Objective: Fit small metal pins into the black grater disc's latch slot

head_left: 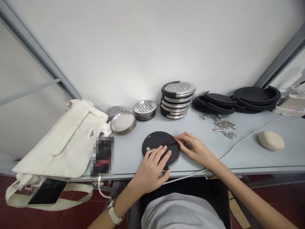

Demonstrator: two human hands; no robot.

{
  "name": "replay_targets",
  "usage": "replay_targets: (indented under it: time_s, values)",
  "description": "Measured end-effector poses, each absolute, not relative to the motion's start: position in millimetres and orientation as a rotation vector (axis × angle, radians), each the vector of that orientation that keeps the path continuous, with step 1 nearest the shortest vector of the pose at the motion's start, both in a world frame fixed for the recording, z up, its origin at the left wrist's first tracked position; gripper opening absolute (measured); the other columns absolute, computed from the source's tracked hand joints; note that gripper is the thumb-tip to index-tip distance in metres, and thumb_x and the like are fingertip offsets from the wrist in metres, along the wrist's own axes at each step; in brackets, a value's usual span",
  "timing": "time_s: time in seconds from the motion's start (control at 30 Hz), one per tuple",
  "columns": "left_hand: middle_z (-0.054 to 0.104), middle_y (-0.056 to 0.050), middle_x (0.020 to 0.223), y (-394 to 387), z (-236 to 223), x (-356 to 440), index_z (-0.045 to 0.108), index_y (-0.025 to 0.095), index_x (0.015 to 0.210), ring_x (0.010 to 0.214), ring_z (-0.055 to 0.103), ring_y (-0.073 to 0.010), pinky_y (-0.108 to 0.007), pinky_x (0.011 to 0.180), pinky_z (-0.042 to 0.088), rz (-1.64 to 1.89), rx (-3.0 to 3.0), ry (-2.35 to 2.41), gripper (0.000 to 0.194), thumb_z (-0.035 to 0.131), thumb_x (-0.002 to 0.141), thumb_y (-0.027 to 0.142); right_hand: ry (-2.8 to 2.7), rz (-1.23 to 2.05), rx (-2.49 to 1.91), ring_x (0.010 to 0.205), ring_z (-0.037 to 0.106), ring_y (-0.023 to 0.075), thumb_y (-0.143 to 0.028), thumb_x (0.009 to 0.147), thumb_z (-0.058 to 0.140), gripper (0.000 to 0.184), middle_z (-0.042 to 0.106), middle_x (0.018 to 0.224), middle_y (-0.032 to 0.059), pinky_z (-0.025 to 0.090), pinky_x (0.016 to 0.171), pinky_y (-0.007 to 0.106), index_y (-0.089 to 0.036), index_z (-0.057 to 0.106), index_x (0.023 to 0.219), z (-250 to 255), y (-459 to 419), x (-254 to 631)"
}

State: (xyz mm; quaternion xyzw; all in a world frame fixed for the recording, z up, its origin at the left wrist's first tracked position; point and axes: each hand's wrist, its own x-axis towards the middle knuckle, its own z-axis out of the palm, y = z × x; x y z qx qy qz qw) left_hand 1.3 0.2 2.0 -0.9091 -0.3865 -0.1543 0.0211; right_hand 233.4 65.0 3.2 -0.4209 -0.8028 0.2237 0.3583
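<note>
A round black disc (152, 141) lies on the table near its front edge, with a small strap or tab across it. My left hand (153, 167) rests on the disc's lower part, fingers spread and flat, thumb at the near rim. At the disc's right edge my right hand (192, 148) pinches a small metal clip (175, 139) between thumb and fingers. Part of the clip is hidden by the fingertips. Several similar metal clips (222, 124) lie in a loose pile farther right.
Behind the disc stands a tall stack of perforated metal discs with black rims (178, 100). Metal plates (122, 122) and grater-like discs (145, 108) are left of it, black covers (254, 97) to the right. A cream bag (64, 140), a phone, a white cable (240, 140) and a beige rounded object (271, 140) flank them.
</note>
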Motion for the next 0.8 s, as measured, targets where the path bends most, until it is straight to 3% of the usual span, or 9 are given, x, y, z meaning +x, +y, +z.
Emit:
replay_targets:
  time_s: [0.8]
  values:
    - [0.035, -0.010, 0.152, 0.1, 3.1, 0.6, 0.038, 0.015, 0.146, 0.139, 0.032, -0.0247, -0.042, 0.111, 0.028, -0.475, -2.806, -1.189, 0.054, 0.044, 0.095, 0.033, -2.022, 0.629, -1.023, 0.086, 0.062, 0.0202, -0.024, 0.097, 0.045, 0.026, 0.061, 0.098, 0.0085, 0.051, 0.079, 0.035, -0.021, 0.062, 0.116, 3.4, 62.3, 231.1]
